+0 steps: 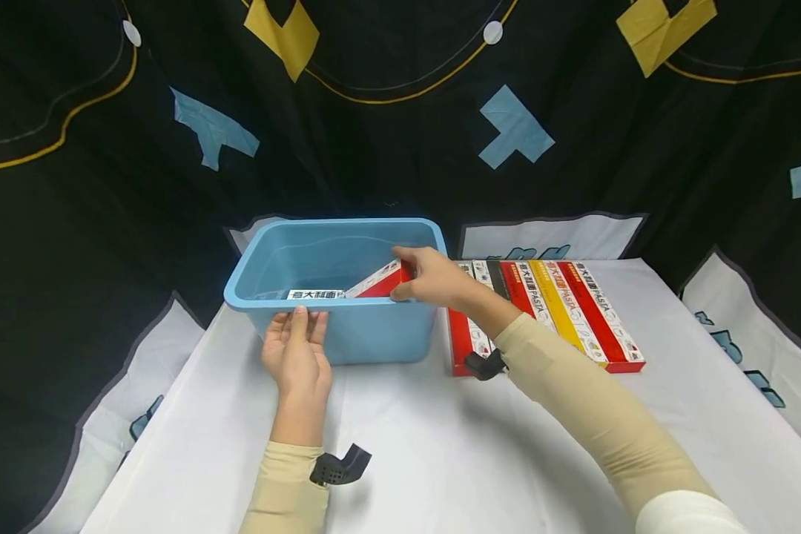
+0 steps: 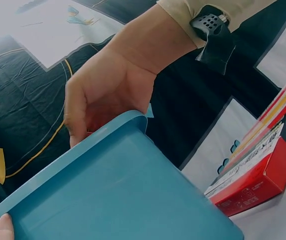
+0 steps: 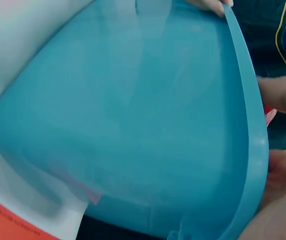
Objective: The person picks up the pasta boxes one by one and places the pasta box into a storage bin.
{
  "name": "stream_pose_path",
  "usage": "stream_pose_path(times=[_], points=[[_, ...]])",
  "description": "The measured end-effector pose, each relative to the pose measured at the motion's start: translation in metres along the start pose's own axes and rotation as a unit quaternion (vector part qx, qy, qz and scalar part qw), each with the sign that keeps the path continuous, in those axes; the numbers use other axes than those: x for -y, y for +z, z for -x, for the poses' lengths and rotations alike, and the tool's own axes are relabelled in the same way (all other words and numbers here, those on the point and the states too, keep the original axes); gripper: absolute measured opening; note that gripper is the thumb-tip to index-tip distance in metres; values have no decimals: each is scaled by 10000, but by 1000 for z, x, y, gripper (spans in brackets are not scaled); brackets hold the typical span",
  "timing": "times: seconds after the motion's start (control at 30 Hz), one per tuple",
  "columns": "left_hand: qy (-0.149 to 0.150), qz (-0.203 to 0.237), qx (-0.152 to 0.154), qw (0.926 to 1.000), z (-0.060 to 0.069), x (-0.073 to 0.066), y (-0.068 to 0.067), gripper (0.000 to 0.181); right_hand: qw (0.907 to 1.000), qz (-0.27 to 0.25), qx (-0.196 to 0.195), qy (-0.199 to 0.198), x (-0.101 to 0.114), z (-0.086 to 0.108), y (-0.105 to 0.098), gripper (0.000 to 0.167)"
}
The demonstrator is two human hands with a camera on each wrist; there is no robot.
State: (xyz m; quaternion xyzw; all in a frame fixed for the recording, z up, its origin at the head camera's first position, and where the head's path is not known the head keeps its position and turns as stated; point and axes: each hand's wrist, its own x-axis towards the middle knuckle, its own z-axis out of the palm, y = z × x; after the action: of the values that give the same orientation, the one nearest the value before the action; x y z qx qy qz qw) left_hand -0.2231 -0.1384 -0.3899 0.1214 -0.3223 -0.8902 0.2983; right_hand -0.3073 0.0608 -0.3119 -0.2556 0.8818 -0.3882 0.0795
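A black curtain (image 1: 387, 170) spans the top of the head view, cut off by its upper edge. The white worktop (image 1: 407, 452) runs out of frame at the bottom. The blue bin (image 1: 374, 335) stands at centre; its front wall hides most of its inside.

Right of centre lies a row of pasta boxes (image 1: 577, 311), red, yellow and black among them; the right forearm covers part of it, so their number is hard to make out. The left wrist view shows printed red box ends at its right edge, which the head view misses.

At centre, the fingers of the right hand (image 1: 430, 280) pinch the end of a red box (image 1: 389, 284), tilted inside the bin, its lower part hidden. Both wrist views show only a sliver of red by that hand.

Left of centre, the left hand (image 1: 298, 363) touches the front rim from outside; I cannot tell whether its fingers grip it.

Smallest is a white lettered strip (image 1: 315, 294) inside the bin, partly hidden below the rim.
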Motion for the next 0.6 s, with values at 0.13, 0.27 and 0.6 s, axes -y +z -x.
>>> stream_pose_path(times=[0.13, 0.27, 0.6], points=[[-37, -51, 35, 10000, -1, 3, 0, 30, 9996, -88, -253, -38, -3, 5, 5, 76], [-123, -26, 11, 9999, -2, 4, 2, 28, 9854, -1476, -799, -291, -17, 24, -1, 65], [-161, -89, 179, 9997, -2, -1, 12, 30, 9500, -1534, -2568, 898, -120, 113, -61, 60]])
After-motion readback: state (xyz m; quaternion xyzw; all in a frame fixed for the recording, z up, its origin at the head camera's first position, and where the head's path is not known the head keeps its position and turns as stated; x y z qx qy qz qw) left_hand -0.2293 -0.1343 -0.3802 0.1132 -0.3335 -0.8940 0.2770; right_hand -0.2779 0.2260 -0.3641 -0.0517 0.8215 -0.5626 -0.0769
